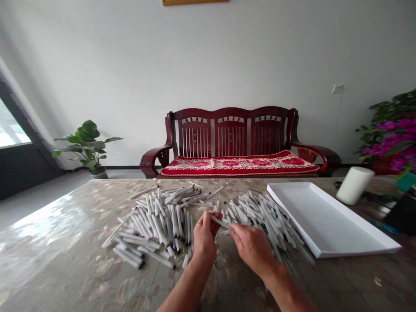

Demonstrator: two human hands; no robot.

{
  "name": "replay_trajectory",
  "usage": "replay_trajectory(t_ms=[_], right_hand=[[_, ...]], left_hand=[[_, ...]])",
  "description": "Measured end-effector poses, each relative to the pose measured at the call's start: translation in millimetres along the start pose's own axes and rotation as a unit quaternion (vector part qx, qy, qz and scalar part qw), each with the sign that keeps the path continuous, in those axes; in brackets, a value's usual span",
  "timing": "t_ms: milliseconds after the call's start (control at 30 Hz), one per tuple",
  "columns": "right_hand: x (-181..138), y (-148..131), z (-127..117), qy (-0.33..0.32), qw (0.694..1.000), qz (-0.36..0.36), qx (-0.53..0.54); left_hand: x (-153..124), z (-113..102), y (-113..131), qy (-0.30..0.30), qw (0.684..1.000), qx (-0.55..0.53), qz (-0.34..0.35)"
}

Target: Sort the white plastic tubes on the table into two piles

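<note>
Pale wall [97,65] and a dark red wooden bench [230,134] form the backdrop as a person works bare-handed at a marble-patterned desk [58,264]. Front and center, a slim pen [221,221] hangs above the desk between two hands, its length slanting down toward the right. The left hand [205,232] has its grip clamped on the upper end, thumb uppermost; the right hand [250,245] appears to pinch the lower end, though its fingertips are partly hidden. Holding both ends likely keeps so thin a piece steady and lined up. Close by the left hand spreads a loose left pile [159,216] of similar pens, many with dark ends; beyond the right hand lies a right pile [263,216], much of it slanting the same way. Such placement probably puts one heap within easy reach of each hand, but the crowding leaves only a narrow gap between them, with a few strays in it. Past the right pile, which lies between the right hand and it, sits a shallow white tray [341,221]. Farther right are a white cylinder [355,185] and pink-purple flowers [399,134]; a potted plant [86,141] stands at far left, and a patterned red cushion [240,164] covers the bench seat.
</note>
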State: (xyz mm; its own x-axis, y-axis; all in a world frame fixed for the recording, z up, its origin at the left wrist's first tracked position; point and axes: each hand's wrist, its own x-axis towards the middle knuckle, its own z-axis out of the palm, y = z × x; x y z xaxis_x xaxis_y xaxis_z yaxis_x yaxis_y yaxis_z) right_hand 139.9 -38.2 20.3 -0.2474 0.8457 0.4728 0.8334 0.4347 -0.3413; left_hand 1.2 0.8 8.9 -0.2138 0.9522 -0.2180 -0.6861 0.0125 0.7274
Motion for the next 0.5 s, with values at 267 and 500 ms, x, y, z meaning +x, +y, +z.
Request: replay_trajectory(t_ms=[267,500], right_hand=[[1,-10,8,0.032,0.994,-0.066,-0.082],[-3,-16,10,-0.082,0.926,0.151,0.335]], left_hand=[[-1,2,4,0.082,0.995,-0.037,-0.045],[-7,5,10,0.026,1.000,-0.014,-0.009]])
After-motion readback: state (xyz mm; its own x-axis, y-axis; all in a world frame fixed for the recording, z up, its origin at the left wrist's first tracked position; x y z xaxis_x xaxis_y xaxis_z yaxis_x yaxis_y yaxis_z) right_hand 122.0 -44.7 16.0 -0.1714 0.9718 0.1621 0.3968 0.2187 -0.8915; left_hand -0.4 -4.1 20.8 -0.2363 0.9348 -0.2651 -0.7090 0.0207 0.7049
